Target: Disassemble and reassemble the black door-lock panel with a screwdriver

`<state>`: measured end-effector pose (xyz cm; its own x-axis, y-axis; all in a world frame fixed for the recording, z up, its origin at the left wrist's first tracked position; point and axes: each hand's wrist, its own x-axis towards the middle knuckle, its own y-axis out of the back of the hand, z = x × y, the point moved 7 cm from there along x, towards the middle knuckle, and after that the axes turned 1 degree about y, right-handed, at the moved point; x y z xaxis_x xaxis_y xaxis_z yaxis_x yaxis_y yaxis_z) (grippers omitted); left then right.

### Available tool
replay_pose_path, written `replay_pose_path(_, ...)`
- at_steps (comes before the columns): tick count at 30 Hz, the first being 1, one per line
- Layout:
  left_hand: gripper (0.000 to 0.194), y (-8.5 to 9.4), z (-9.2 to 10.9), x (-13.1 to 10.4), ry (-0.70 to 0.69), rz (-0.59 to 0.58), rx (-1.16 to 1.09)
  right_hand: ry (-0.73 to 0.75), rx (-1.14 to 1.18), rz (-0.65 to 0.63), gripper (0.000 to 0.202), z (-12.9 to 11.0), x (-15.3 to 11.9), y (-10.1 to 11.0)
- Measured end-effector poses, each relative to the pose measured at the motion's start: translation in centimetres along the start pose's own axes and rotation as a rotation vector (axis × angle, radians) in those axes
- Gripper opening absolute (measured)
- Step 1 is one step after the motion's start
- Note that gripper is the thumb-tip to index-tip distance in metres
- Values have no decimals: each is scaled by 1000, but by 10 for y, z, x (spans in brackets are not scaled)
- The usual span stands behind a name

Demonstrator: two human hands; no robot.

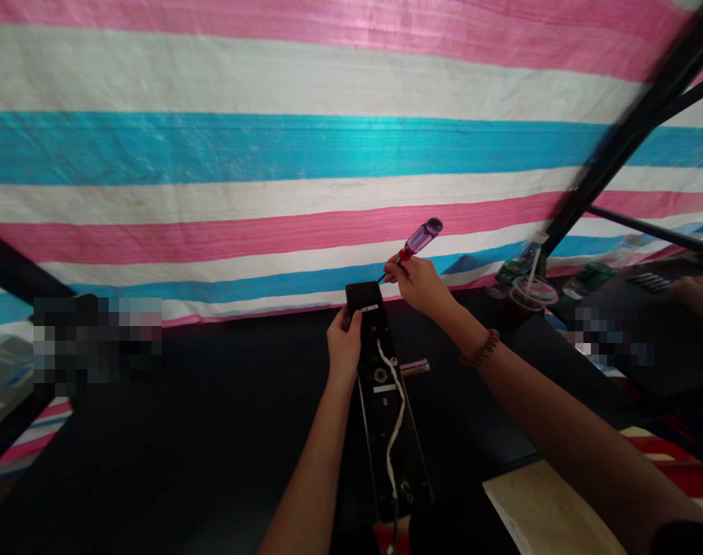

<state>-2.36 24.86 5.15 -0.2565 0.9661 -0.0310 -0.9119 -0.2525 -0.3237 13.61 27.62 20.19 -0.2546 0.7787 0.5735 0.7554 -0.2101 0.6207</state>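
Note:
A long black door lock panel (380, 435) stands tilted over the table's near edge, its back side facing me. A white-wrapped cable (400, 412) runs down it, and a shiny lever handle (416, 367) sticks out on the right. My left hand (344, 343) grips the panel's upper left edge, thumb on the back face. In my right hand (412, 281) is a screwdriver (423, 236) with a clear purple and red handle, pinched by its lower part. Its tip meets or nearly meets the panel's top right corner; exact contact is too small to tell.
On the black table (213, 439), a lidded plastic cup (533, 294) with a straw and a green-labelled bottle (510, 274) stand at the back right. Another person's hand (698, 297) is at far right. A tan sheet (551, 505) lies near my right forearm. Striped tarp (270, 146) hangs behind.

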Motion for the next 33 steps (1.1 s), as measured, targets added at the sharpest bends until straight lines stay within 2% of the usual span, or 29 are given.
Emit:
replay_pose_path(9,42,-1,1,-2,12,9,-4,-17,-20,-3,20,0,2,1)
replay_pose_path(19,45,0,-1,-1,10,-1,-12,59,-10,5,15,-4,6,-1)
replay_pose_path(25,46,0,-4,2,12,-13,11,-45,120,8,13,7,14,-7)
replay_pose_path(33,39,1,-3,3,-44,-12,65,-48,104,-40,12,6,16,-6)
